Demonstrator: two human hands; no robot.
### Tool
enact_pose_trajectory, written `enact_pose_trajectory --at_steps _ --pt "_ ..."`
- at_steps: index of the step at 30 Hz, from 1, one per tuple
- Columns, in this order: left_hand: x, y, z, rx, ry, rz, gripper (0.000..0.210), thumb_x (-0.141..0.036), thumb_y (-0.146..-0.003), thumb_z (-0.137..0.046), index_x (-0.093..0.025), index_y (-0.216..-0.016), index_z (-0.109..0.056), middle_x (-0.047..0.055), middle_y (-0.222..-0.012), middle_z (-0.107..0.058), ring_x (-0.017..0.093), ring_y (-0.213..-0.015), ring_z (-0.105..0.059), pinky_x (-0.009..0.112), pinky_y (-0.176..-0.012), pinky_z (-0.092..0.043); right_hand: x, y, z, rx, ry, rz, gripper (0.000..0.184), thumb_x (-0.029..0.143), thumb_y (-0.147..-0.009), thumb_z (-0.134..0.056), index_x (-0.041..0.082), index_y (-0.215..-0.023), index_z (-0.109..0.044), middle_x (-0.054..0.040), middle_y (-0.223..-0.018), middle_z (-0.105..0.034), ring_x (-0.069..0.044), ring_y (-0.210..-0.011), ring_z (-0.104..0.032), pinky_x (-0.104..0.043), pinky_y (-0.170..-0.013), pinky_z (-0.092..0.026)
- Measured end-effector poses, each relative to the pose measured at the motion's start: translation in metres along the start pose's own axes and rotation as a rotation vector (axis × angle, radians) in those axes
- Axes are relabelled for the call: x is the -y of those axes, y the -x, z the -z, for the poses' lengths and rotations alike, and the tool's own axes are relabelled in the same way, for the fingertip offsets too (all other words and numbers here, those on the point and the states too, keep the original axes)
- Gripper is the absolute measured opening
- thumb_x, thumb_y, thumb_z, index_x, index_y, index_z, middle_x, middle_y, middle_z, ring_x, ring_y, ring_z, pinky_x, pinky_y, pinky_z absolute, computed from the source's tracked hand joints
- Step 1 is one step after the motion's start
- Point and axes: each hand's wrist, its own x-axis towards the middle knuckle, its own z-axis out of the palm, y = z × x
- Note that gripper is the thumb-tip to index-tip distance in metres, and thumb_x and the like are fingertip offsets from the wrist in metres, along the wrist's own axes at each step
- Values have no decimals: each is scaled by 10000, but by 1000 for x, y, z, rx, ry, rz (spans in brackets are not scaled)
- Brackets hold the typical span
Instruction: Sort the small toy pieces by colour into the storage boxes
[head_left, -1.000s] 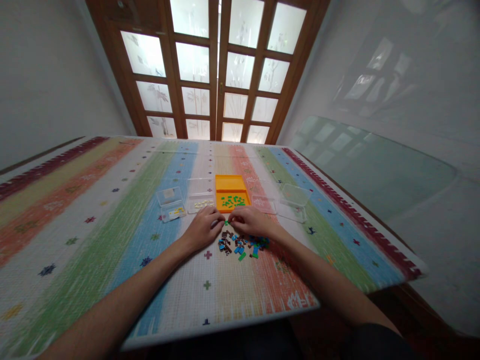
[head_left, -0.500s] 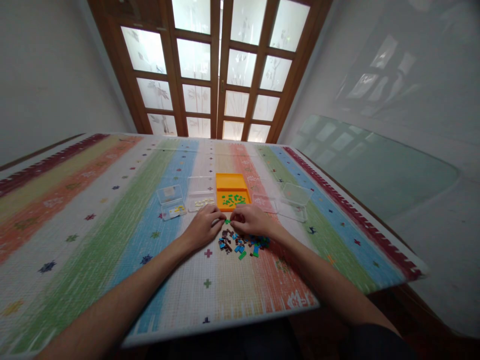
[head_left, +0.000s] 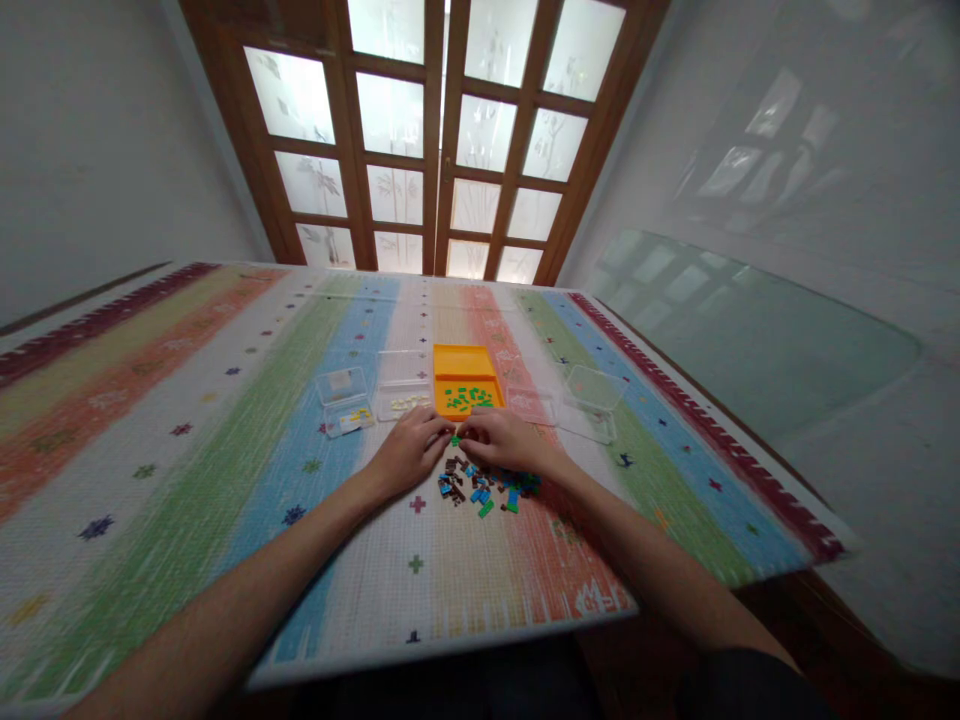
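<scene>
Both hands meet over the table just in front of the orange case (head_left: pixel 466 361). My left hand (head_left: pixel 415 445) is closed, fingertips pinched at a small green toy brick (head_left: pixel 455 440). From the other side, my right hand (head_left: pixel 504 440) has its fingers curled and pinched at the same brick. The fingers partly hide it. Close below lies a loose pile of toy bricks: brown bricks (head_left: pixel 451 487), blue bricks (head_left: pixel 480 494) and green ones (head_left: pixel 486 509). My right hand covers part of this pile. More small green bricks (head_left: pixel 469 398) lie inside the orange case's lower half.
Left of the orange case stand a clear box (head_left: pixel 388 388) with cream pieces and another clear box (head_left: pixel 341 384) with yellow and white pieces. Two clear boxes are to the right, one with its lid (head_left: pixel 598 385) raised. A striped cloth (head_left: pixel 247 480) covers the table.
My hands have drawn slightly closer together, so the fingertips nearly touch around the green brick. The view has shifted a little. The boxes and the pile look the same.
</scene>
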Motion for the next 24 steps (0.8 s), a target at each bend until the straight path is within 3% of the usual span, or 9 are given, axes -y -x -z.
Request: enact_pose_trajectory --at_steps 9,15,20,24 --pt "0 0 -2 -53 12 23 171 -183 -995 -492 -170 -977 -662 93 -932 -685 247 -915 -623 430 -877 -517 2 0 0 17 7 -14 117 101 -840 -638 141 -893 -735 -47 -852 -675 -142 -742 -573 -252 -697 -409" --pt "-2 0 -1 -46 22 27 168 -176 -984 -491 -170 -981 -659 88 -929 -683 241 -908 -616 429 -878 -515 -11 -1 7 -94 32 6 67 168 -876 -641 158 -892 -705 -45 -845 -677 -156 -775 -583 -261 -719 -414" --pt "-5 -1 3 -6 28 41 228 -224 -1002 -471 -181 -918 -679 76 -896 -660 233 -905 -618 408 -879 -514 -18 -22 18 -134 61 -7 75 182 -890 -638 164 -890 -711 -57 -871 -701 -164 -794 -598 -269 -748 -432" --pt "-6 -1 6 34 47 60 240 -221 -993 -463 -182 -912 -685 80 -897 -677 229 -886 -623 402 -860 -516 -15 -48 21 -90 124 -62 109 163 -899 -631 149 -911 -738 -88 -929 -724 -174 -839 -623 -271 -769 -443"
